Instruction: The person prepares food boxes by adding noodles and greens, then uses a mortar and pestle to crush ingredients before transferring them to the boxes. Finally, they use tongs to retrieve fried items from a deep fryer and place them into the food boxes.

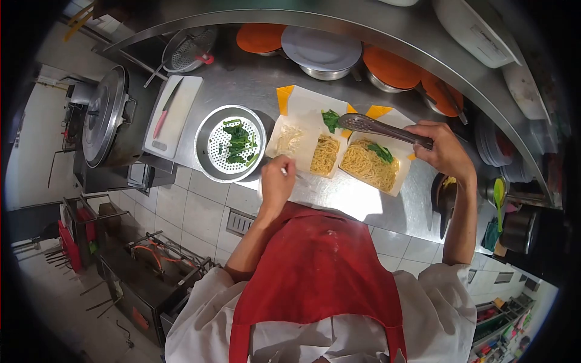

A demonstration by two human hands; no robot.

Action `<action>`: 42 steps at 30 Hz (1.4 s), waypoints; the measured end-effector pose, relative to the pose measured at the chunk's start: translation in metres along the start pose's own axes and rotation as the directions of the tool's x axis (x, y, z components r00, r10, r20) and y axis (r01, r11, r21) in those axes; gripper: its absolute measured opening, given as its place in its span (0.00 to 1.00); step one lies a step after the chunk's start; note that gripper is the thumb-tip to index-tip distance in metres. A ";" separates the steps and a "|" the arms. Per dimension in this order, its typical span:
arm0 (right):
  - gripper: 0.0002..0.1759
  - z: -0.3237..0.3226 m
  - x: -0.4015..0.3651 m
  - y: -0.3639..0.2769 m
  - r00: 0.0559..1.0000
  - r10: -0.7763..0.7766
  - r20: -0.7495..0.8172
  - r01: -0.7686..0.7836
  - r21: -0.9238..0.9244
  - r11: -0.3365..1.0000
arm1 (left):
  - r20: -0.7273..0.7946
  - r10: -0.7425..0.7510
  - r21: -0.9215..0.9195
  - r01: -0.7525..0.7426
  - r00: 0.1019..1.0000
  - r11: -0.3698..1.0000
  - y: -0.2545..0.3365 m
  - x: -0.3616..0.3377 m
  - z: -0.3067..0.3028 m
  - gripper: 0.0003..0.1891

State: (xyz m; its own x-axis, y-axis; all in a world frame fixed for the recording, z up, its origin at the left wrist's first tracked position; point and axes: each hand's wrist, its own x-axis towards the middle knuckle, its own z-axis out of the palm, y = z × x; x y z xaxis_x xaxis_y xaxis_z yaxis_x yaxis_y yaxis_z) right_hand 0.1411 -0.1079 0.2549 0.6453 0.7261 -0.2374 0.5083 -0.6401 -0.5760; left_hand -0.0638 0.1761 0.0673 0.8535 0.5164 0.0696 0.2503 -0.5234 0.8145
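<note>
My right hand (445, 148) grips metal tongs (381, 128) with perforated ends, which reach left over the paper takeout boxes. Leafy greens (330, 120) show right at the tongs' tips, above the left box. That left box (307, 134) holds yellow noodles (325, 155) on one side and pale shreds (288, 141) on the other. In the right box (396, 186) lie more noodles (366, 167) with a piece of green leaf (381, 152) on top. My left hand (278, 183) is closed at the left box's near corner; what its fingers hold, if anything, is hidden.
Left of the boxes stands a steel colander (201, 158) with chopped greens. Beyond it a knife (167, 109) lies on a white cutting board (181, 124), beside a large lidded pot (104, 115). Covered bowls (322, 51) line the back under a steel shelf (363, 18).
</note>
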 end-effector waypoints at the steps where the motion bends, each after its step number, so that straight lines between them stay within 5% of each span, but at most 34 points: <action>1: 0.21 0.002 -0.002 -0.001 0.999 -0.035 -0.033 0.034 -0.022 0.999 | -0.057 -0.009 0.016 0.010 0.998 1.000 -0.003 -0.003 -0.006 0.09; 8: 0.19 0.044 0.015 -0.007 0.991 -0.116 -0.062 0.090 -0.314 0.945 | -0.249 -0.214 -0.066 0.204 0.944 0.977 0.002 -0.026 -0.019 0.12; 15: 0.18 0.124 0.057 0.000 0.968 -0.235 -0.084 0.155 -0.537 0.829 | -0.305 -0.199 -0.089 0.180 0.931 0.980 0.008 -0.041 -0.019 0.10; 29: 0.18 0.139 0.064 -0.011 0.981 -0.182 -0.065 0.122 -0.522 0.844 | -0.262 -0.202 -0.136 0.171 0.944 0.976 0.006 -0.043 -0.014 0.10; 33: 0.18 0.120 0.054 -0.026 0.989 -0.129 -0.078 0.074 -0.492 0.867 | -0.291 -0.085 -0.097 0.059 0.953 0.994 0.006 -0.041 -0.011 0.09; 37: 0.22 0.132 0.061 -0.014 0.974 -0.206 -0.095 0.146 -0.433 0.890 | -0.283 -0.082 -0.104 0.054 0.956 0.993 0.011 -0.042 -0.012 0.08; 42: 0.28 0.091 0.074 -0.086 0.989 -0.134 -0.065 0.097 -0.404 0.909 | -0.279 -0.063 -0.139 0.025 0.958 0.990 0.011 -0.042 -0.012 0.07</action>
State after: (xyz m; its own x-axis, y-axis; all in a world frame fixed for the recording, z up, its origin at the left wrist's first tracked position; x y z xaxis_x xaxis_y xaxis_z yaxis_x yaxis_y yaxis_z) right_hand 0.0933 0.0239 0.2158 0.6068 0.7877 -0.1065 0.7555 -0.6132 -0.2306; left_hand -0.1022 0.1568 0.0808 0.6743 0.7171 0.1761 0.2055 -0.4113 0.8880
